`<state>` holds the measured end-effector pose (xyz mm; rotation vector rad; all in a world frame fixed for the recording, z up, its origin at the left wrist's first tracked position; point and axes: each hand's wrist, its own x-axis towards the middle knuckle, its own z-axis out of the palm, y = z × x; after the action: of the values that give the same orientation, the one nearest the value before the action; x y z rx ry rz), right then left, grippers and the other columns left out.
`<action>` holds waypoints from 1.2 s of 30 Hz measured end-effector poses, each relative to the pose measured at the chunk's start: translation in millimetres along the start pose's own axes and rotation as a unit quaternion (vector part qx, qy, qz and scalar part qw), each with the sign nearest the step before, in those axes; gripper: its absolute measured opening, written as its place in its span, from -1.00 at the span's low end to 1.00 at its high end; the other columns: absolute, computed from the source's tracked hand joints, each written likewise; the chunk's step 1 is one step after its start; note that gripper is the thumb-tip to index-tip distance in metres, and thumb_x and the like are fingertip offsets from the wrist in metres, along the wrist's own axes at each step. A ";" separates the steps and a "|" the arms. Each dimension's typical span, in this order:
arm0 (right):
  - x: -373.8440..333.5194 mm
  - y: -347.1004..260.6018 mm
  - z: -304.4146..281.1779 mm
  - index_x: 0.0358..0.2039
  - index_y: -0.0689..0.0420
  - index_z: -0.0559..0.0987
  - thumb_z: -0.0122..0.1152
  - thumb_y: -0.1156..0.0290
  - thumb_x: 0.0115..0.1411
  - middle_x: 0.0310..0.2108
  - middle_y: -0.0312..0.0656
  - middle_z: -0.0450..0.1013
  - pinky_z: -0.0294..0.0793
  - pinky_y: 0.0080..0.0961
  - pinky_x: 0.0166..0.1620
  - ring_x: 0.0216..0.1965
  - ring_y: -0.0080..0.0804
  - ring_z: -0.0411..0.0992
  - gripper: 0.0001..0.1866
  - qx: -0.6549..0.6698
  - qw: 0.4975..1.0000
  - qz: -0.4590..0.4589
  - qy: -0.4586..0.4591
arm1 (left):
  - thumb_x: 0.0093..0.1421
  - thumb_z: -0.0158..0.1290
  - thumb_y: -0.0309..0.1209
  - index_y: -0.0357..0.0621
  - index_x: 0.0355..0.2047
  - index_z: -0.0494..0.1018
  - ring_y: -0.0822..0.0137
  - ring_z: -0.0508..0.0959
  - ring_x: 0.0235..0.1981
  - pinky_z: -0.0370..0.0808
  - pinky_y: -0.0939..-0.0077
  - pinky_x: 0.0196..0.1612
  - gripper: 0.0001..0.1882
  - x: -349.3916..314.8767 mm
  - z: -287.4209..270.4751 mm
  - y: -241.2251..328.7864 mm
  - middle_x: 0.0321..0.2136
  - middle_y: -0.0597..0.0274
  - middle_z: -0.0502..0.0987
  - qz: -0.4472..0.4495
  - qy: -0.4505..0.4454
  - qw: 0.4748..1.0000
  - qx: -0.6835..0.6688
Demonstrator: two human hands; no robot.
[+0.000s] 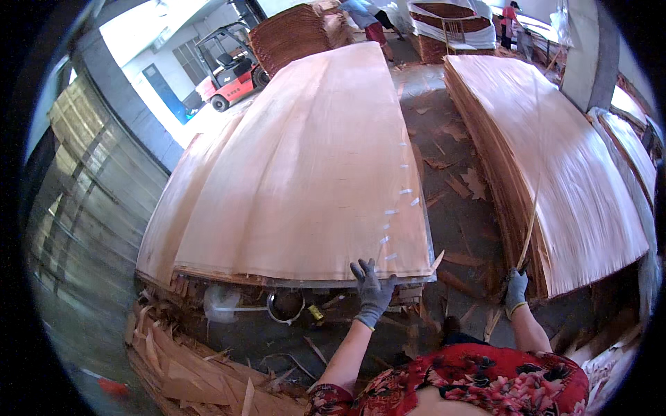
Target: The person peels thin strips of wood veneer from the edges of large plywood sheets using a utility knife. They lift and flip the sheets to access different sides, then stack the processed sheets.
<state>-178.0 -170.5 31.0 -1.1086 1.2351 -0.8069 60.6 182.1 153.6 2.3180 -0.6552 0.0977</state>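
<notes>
A wide stack of pale wood veneer sheets (305,159) stretches away in front of me. Small white tape pieces (386,226) dot its right side. My left hand (375,291), in a grey glove, rests with fingers spread on the near edge of the top sheet, close to its right corner. Lower right, my right hand (515,290), also gloved, is closed around a long thin stick (533,215). That stick rises steeply past the near left corner of a second veneer stack (555,159); its far tip is hard to make out.
Torn veneer scraps (458,186) litter the aisle between the stacks, and a larger scrap heap (187,367) lies at lower left. Beneath the near edge sits a round metal-rimmed object (286,306). A red forklift (229,73) stands far left. Two people (373,21) are at the back.
</notes>
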 end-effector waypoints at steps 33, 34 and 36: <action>-340.0 -34.9 252.8 -0.36 0.16 0.48 0.06 0.38 0.12 -0.59 -0.28 0.39 0.34 -0.51 -0.61 -0.68 -0.42 0.33 -0.86 0.016 0.915 0.219 -0.339 | -0.05 0.12 -0.17 -0.46 0.18 -0.32 -0.24 -0.28 0.23 -0.21 0.10 0.22 0.05 -42.9 -217.4 -256.1 0.14 -0.40 -0.06 -0.080 0.061 0.990 0.100; -344.2 -30.3 253.6 -0.36 0.17 0.47 0.06 0.39 0.12 -0.59 -0.28 0.39 0.34 -0.51 -0.61 -0.68 -0.41 0.33 -0.87 0.006 0.922 0.213 -0.322 | -0.05 0.12 -0.18 -0.44 0.18 -0.32 -0.24 -0.27 0.23 -0.21 0.09 0.22 0.04 -39.0 -223.8 -259.9 0.14 -0.40 -0.06 -0.072 0.064 0.992 0.085; -352.1 -26.6 253.8 -0.34 0.18 0.46 0.06 0.42 0.11 -0.59 -0.27 0.40 0.35 -0.50 -0.61 -0.68 -0.41 0.33 -0.87 -0.015 0.936 0.203 -0.287 | -0.06 0.13 -0.19 -0.40 0.19 -0.31 -0.25 -0.27 0.23 -0.20 0.08 0.22 0.04 -34.4 -232.2 -265.4 0.14 -0.40 -0.06 -0.057 0.067 0.995 0.056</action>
<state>6.6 202.1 158.3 -0.9697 0.9254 -0.1257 185.3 513.8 152.1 2.4268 -0.4595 0.2408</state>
